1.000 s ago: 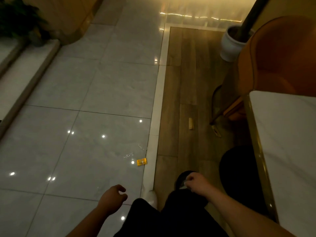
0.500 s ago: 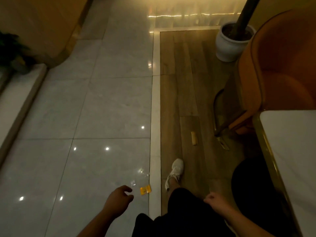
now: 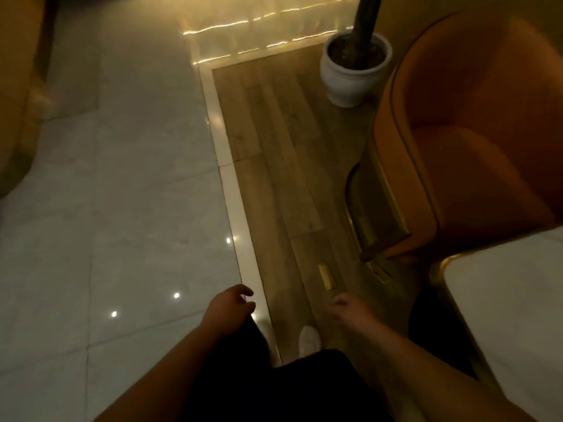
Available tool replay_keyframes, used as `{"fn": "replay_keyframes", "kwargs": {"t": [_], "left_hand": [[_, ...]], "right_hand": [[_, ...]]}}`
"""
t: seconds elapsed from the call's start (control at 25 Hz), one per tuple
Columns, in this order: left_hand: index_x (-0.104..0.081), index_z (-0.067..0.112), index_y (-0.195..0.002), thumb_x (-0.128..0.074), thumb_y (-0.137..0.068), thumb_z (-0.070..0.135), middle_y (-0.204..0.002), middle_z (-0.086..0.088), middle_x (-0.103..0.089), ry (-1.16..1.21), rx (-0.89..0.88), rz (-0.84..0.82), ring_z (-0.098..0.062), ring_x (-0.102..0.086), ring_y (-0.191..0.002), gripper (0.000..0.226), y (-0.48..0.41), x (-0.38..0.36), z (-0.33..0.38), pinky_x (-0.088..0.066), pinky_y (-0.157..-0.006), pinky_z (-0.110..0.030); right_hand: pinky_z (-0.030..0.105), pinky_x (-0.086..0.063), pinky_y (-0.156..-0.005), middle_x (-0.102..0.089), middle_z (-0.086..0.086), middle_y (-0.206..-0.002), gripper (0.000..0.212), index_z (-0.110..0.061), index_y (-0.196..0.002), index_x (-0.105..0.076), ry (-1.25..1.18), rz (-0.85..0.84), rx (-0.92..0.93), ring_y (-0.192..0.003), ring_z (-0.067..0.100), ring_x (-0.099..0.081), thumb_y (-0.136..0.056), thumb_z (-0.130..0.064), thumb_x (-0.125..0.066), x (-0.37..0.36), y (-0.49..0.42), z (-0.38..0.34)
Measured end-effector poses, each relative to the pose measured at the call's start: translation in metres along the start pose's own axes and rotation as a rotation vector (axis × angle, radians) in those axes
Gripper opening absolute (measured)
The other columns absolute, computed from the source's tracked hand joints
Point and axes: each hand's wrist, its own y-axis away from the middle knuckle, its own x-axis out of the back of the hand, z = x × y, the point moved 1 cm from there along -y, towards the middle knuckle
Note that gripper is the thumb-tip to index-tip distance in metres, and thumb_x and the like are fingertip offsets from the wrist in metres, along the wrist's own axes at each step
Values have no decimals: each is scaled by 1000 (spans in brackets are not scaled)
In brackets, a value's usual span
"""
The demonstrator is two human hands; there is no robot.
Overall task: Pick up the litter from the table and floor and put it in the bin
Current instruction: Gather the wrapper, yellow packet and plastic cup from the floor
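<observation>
We see the orange chair (image 3: 475,141) beside the white counter (image 3: 511,324). A small tan scrap of litter (image 3: 326,277) lies on the wooden floor (image 3: 274,166). Our left hand (image 3: 230,307) and right hand (image 3: 350,310) hover with loosely parted, empty grips.

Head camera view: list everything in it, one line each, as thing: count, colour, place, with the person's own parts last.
litter piece: one, tan, on the wood floor just ahead of the right hand
second scrap: one, pale, by the chair's foot; blurred
armchair: one, orange, right
plant pot: one, white, top centre, on the wood floor
table: one, white with gold rim, lower right
shoe: one, white, between the hands
left hand: one, open, empty
right hand: one, open, empty
</observation>
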Motion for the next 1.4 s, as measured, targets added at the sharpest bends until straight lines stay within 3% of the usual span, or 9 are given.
{"fn": "replay_keyframes", "kwargs": {"t": [0.2,0.32,0.44,0.6,0.88,1.0,1.2,1.32,1.4], "left_hand": [[-64,20,-121,-62,-86,29,-104,-4,-72,-230,-149,-177,-21,-68,-101,36,-105,41,68,-49,-92,-29],[-62,20,-123,-59,-87,29,-112,-4,-69,-493,-259,-345,-18,-64,-104,37,-172,57,109,-47,-96,-27],[-62,20,-122,-60,-86,29,-124,-3,-63,-660,-362,-402,-19,-59,-111,37,-216,61,147,-46,-96,-28],[-61,19,-122,-57,-87,27,-113,3,-57,-744,-528,-444,-13,-54,-99,36,-228,34,197,-43,-81,-25],[-59,14,-119,-58,-87,30,-117,-7,-66,-990,-669,-609,-21,-64,-103,36,-278,-93,179,-53,-84,-34],[-52,20,-133,-58,-81,40,-131,-7,-62,-1052,-722,-663,-24,-61,-115,56,-336,-160,157,-53,-93,-38],[-44,18,-138,-57,-88,27,-139,-10,-51,-1373,-1157,-640,-30,-54,-124,53,-434,-276,125,-48,-98,-42],[-32,14,-146,-52,-91,19,-151,-19,-33,-1578,-1389,-602,-41,-36,-136,59,-483,-340,101,-32,-109,-52],[-23,13,-151,-51,-93,17,-157,-21,-21,-1618,-1508,-545,-44,-24,-142,64,-522,-387,92,-24,-112,-57]], "right_hand": [[35,-46,-81,-58,17,-115,19,-8,-112,-60,-324,99,-228,-81,20,-55,-96,-17,-54,-8,-15,5],[38,-51,-81,-59,11,-100,24,-15,-91,-64,-528,227,-388,-83,26,-58,-79,-35,-62,-35,-24,24],[34,-48,-66,-61,10,-80,29,-3,-94,-67,-649,293,-490,-71,26,-60,-80,-28,-61,-47,-12,-6],[37,-51,-80,-71,12,-102,8,-29,-80,-62,-773,337,-490,-94,30,-67,-83,-21,-62,-70,-14,-31],[32,-49,-78,-70,-1,-108,6,-38,-82,-56,-845,382,-488,-101,22,-67,-82,-36,-62,-110,-118,29],[31,-48,-73,-73,5,-103,8,-37,-81,-61,-933,412,-557,-96,24,-70,-79,-33,-67,-118,-174,64],[35,-56,-67,-74,-2,-86,15,-32,-94,-68,-945,558,-591,-73,15,-71,-80,-29,-70,-121,-278,128],[33,-55,-77,-70,-2,-110,37,-28,-121,-61,-770,626,-545,-94,15,-67,-84,-29,-68,-123,-362,174],[35,-49,-97,-51,6,-141,60,-28,-143,-40,-615,684,-480,-120,21,-56,-88,-27,-66,-107,-419,207]]}}
